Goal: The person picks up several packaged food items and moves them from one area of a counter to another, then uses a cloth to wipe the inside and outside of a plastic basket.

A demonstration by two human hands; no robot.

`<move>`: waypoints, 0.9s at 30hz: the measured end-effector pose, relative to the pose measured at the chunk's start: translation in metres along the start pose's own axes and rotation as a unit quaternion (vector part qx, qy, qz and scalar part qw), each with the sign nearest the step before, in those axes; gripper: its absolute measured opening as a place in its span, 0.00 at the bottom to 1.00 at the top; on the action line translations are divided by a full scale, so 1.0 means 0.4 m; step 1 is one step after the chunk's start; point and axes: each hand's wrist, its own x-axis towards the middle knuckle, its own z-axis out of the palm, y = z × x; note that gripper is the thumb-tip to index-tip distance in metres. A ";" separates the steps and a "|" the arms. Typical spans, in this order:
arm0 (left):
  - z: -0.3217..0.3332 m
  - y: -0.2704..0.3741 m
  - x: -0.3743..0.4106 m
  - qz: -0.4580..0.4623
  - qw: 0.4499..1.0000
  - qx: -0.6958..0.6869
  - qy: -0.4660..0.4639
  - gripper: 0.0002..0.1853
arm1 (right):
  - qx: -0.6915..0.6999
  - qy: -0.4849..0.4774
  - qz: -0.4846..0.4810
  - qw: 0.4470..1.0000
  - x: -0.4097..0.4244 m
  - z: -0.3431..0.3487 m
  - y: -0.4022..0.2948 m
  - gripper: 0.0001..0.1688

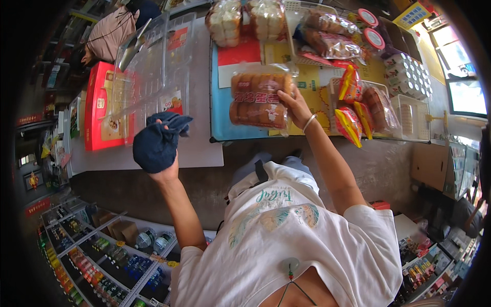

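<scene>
A bunched dark blue cloth [155,147] is gripped in my left hand [168,169], above the near edge of a white counter [203,153]. My right hand [294,105], with a bangle at the wrist, holds the right side of a clear plastic bag of small brown cakes [253,115]. The bag lies over the blue and yellow surface of a display table [228,132]. Farther back on that table are bagged white bread rolls [225,25]. Left of the cloth stand clear plastic display boxes [144,69] and a red gift box [100,107].
Right of the cakes, a basket [335,86] holds yellow-and-red snack packs [348,121]. Beyond it are white stacked rolls [406,75] and another basket [289,23] with bagged bread. Bottle shelves [115,264] stand behind me at left. A person [111,32] is at the far left.
</scene>
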 end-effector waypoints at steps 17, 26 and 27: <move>-0.206 0.120 -0.029 -0.028 0.984 -0.016 0.177 0.24 | -0.374 0.025 0.092 0.923 0.112 -0.014 0.225 0.43; -0.202 0.032 0.007 -0.084 0.987 -0.035 0.133 0.26 | -0.606 0.127 -0.057 0.783 -0.007 0.086 0.141 0.48; -0.201 0.023 0.010 -0.089 0.988 -0.033 0.122 0.26 | -0.559 0.115 -0.141 0.809 -0.046 0.072 0.086 0.39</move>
